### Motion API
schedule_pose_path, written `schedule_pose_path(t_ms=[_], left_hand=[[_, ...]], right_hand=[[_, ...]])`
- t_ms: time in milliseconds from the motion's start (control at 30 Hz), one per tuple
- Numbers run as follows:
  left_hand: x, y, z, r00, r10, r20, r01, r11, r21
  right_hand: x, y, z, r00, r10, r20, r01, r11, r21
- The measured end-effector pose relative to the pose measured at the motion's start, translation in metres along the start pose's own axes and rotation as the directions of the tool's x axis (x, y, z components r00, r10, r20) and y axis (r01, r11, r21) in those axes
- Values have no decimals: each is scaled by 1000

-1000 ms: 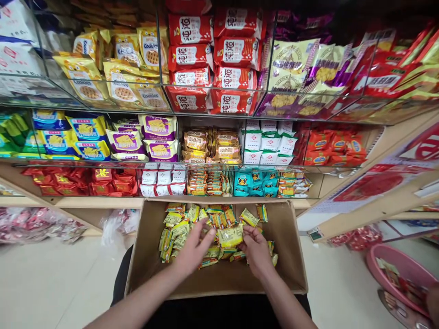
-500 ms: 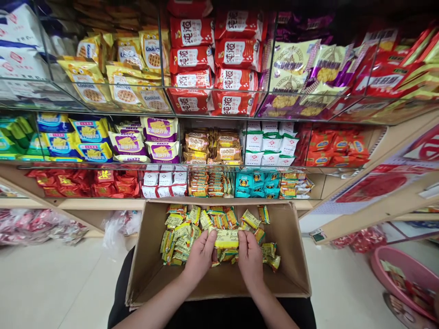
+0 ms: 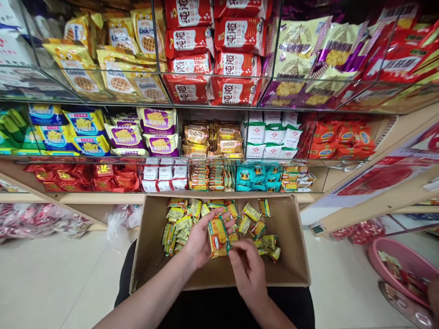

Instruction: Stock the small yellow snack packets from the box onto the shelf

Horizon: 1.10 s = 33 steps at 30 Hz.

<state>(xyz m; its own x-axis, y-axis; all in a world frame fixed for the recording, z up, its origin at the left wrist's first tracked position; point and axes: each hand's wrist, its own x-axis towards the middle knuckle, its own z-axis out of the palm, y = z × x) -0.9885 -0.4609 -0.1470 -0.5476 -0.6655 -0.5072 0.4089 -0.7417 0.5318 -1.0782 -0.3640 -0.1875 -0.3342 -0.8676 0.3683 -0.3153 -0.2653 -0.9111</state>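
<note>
A small orange-and-yellow biscuit packet (image 3: 218,238) with green ends lies across my left hand (image 3: 200,240). That palm faces up under the packet, its fingers reaching out behind it. The packet's printed front, with a pictured cup, faces me. My right hand (image 3: 248,269) has its fingers curled, with thumb and fingertips at the packet's lower right corner. Both hands are over an open cardboard box (image 3: 288,274) on my lap. Inside it lie several loose packets of the same kind, such as a yellow packet (image 3: 251,212) at the right; my hands hide some of them.
Ahead stand glass-fronted shelves of wrapped snacks, including red packs (image 3: 240,34), yellow cookie bags (image 3: 80,68) and teal packets (image 3: 255,177). Similar small orange packets (image 3: 199,178) fill a lower compartment. A pink basin (image 3: 384,260) with packets stands at right; a plastic bag (image 3: 118,228) lies at left.
The packet, held by both hands at its ends with its yellow back up, now shows its orange front on my left palm. My left hand turned palm up; my right moved lower.
</note>
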Motion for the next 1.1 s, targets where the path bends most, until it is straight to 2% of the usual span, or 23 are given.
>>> schedule_pose_path(t_ms=[33, 100, 167, 233, 333, 467, 533, 633, 700, 733, 767, 833, 867, 900, 933, 967, 1000, 1033, 1100], left_hand=[[0, -1, 1, 999, 37, 12, -37, 999, 23], [0, -3, 2, 994, 101, 36, -104, 991, 80], [0, -6, 3, 991, 129, 44, -134, 983, 128], [-2, -9, 2, 992, 118, 37, -122, 980, 160], [-9, -10, -6, 996, 39, 78, -59, 962, 267], [-20, -2, -24, 964, -164, 209, 41, 870, 490], [-24, 4, -31, 952, -202, 228, 24, 796, 605], [-28, 10, -32, 973, -98, 209, -115, 582, 805], [-32, 14, -27, 978, -27, 205, -172, 441, 881], [-33, 18, -23, 973, -26, 228, -199, 402, 894], [-35, 24, -19, 963, -33, 268, -236, 377, 896], [-35, 43, -13, 931, 19, 364, -353, 295, 888], [-33, 57, -13, 910, 94, 405, -416, 211, 885], [-29, 72, -16, 878, 214, 428, -453, 80, 888], [-23, 89, -21, 831, 332, 447, -448, -77, 890], [-16, 106, -28, 780, 437, 449, -390, -221, 894], [-8, 122, -37, 747, 498, 439, -302, -334, 893], [1, 136, -47, 734, 537, 415, -205, -408, 890], [18, 156, -66, 755, 560, 340, -42, -477, 878]], right_hand=[[0, -1, 4, 985, 174, -6, -172, 977, 122], [3, -2, 11, 899, 419, 124, -436, 837, 329], [8, -4, 16, 841, 487, 235, -540, 727, 425], [11, -5, 17, 839, 500, 215, -540, 710, 452], [11, -1, 13, 856, 504, 118, -502, 752, 427], [10, 7, -4, 875, 443, 195, -481, 837, 259], [13, 7, -15, 887, 400, 230, -438, 886, 149], [23, -3, -28, 888, 284, 361, -295, 955, -25], [34, -13, -33, 857, 183, 481, -141, 982, -122], [40, -18, -35, 844, 148, 515, -78, 985, -155], [47, -21, -37, 845, 130, 518, -40, 983, -181], [61, -24, -42, 888, 146, 436, -57, 976, -211], [69, -23, -44, 913, 167, 373, -90, 973, -214], [78, -21, -46, 934, 181, 308, -117, 970, -214], [88, -18, -47, 952, 178, 249, -123, 968, -220], [98, -14, -48, 966, 154, 206, -103, 966, -239], [109, -10, -46, 976, 112, 185, -58, 959, -276], [121, -5, -43, 980, 62, 187, 3, 945, -328], [144, 6, -31, 971, 6, 240, 104, 890, -444]])
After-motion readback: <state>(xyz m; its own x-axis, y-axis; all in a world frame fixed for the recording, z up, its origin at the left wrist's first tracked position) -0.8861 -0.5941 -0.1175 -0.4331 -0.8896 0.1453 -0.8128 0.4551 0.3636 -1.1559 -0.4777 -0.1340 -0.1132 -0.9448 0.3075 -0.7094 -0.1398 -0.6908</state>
